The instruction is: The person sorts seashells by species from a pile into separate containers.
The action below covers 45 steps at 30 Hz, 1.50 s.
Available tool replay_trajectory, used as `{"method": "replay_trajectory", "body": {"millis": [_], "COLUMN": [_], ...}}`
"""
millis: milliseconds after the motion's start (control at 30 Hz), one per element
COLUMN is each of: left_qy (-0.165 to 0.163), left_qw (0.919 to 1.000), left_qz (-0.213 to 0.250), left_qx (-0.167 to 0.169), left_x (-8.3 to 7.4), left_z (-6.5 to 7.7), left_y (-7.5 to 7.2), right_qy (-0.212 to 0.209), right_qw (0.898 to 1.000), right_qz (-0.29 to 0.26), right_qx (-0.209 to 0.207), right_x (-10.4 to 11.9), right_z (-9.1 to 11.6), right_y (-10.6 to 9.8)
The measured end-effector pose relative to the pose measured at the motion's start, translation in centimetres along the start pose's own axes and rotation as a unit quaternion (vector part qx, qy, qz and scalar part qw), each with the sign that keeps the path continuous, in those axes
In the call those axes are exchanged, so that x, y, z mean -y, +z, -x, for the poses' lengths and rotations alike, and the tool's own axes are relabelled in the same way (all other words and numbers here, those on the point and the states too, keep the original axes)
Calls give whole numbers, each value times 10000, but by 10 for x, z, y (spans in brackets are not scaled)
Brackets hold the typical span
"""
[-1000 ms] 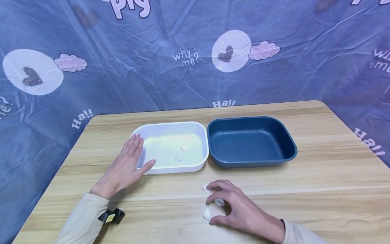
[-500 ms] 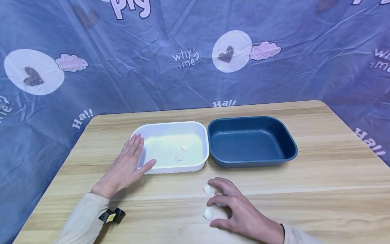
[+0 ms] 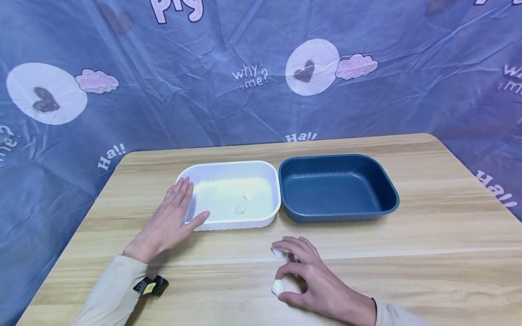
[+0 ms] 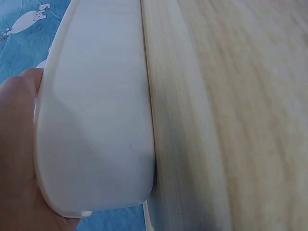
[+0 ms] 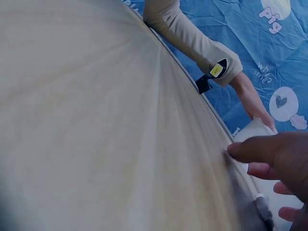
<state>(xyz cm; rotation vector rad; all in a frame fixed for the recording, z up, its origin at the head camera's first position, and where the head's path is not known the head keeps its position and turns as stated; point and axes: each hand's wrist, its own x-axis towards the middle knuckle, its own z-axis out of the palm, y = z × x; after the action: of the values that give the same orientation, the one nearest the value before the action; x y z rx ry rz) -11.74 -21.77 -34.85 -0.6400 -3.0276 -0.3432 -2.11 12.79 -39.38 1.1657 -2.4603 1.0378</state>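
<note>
My left hand (image 3: 167, 222) rests with straight fingers on the left end of a white tray (image 3: 234, 223), its thumb lying over the front rim. In the left wrist view, that hand lies along the rim of the tray (image 4: 96, 106). Two pale seashells, one (image 3: 248, 196) behind the other (image 3: 239, 208), lie in this tray. My right hand (image 3: 316, 283) pinches a white seashell (image 3: 277, 288) between thumb and index finger, low over the table. Another white shell (image 3: 278, 253) lies by its other fingertips, and a brownish shell (image 3: 291, 257) is partly hidden under the fingers.
A dark blue tray (image 3: 338, 218) stands to the right of the white one, their sides close together. Both are on a wood-grain table (image 3: 440, 217), with a printed blue cloth (image 3: 195, 104) hanging behind. A black device (image 3: 151, 286) sits at my left wrist.
My right thumb and index finger have come together on the nearest white shell after standing apart around it. The left hand and both trays have stayed in place.
</note>
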Motion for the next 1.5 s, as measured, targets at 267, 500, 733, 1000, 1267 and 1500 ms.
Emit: {"method": "replay_trajectory", "body": {"millis": [267, 500, 733, 1000, 1267, 1500], "left_qy": [-47, -77, -109, -70, -66, -118], "left_qw": [10000, 9999, 9999, 9999, 10000, 9999], "left_qz": [17, 84, 120, 115, 62, 70], "left_qx": [10, -1, 42, 10, -2, -8], "left_x": [0, 1, 1, -1, 0, 0], "left_z": [2, 0, 0, 3, 2, 1], "left_y": [0, 1, -1, -1, 1, 0], "right_qy": [-155, 454, 1455, 1865, 2329, 2728], "right_qw": [9993, 9964, 9852, 9787, 9707, 9551], "right_qz": [-340, -704, -903, -853, -557, 78], "right_qx": [4, -138, -79, -119, 200, 1152], "right_x": [9, 9, 1, -9, -20, -24], "right_z": [-19, -65, -125, -167, -188, -204], "right_y": [-18, -37, -37, 4, 31, 37]}}
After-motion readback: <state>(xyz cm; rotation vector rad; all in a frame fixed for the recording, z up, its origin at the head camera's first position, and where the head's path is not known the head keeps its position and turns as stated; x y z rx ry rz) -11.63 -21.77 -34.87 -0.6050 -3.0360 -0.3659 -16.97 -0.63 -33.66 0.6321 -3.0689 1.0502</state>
